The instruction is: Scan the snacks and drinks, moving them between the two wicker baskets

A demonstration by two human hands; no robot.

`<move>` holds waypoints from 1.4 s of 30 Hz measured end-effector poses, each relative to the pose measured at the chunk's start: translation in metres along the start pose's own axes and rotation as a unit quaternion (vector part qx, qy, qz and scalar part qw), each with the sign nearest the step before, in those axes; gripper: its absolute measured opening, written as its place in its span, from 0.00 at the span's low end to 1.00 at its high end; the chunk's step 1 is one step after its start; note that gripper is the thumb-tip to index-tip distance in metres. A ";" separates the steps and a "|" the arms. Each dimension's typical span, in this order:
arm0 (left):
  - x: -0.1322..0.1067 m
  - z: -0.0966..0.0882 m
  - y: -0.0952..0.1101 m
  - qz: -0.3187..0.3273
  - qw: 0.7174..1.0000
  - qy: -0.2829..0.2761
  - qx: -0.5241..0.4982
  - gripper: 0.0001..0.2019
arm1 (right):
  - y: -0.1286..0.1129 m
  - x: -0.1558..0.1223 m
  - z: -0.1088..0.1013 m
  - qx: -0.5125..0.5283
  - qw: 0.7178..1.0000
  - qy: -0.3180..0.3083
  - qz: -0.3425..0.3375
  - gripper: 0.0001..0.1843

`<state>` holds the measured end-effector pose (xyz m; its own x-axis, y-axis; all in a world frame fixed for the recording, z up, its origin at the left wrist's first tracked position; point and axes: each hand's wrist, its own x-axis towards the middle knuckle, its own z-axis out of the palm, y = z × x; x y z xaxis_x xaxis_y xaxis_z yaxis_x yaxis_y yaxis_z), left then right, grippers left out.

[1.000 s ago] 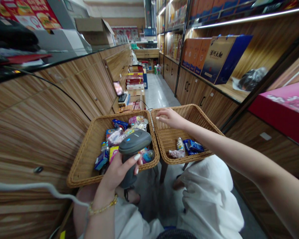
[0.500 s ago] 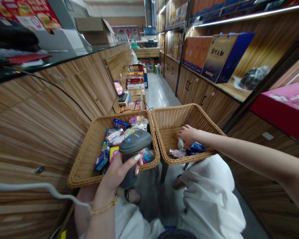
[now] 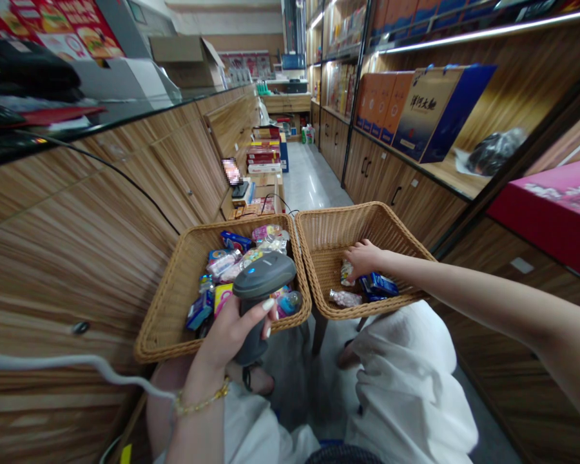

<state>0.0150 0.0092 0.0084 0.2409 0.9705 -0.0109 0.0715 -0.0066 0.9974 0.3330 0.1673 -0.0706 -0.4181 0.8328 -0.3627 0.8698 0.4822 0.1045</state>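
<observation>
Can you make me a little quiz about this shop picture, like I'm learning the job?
1. Which hand holds the handheld barcode scanner? A right hand, B left hand.
2. True or false: the right hand is over the wicker basket with fewer items.
3. Fill in the blank: a white ____ curves across the lower left of the view.

Key: 1. B 2. True 3. cable
</observation>
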 end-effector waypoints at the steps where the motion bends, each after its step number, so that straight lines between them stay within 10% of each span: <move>1: 0.000 0.000 0.000 0.000 1.000 -0.001 0.001 0.15 | 0.001 0.002 0.002 0.002 1.000 -0.015 0.005 0.40; 42: -0.001 -0.002 -0.002 -0.003 1.000 -0.009 0.010 0.16 | -0.009 0.013 -0.003 0.048 0.995 0.048 -0.074 0.35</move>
<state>0.0127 0.0089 0.0065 0.2573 0.9661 -0.0189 0.0927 -0.0052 0.9957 0.3191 0.1751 -0.0734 -0.5619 0.7796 -0.2766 0.8163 0.5767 -0.0330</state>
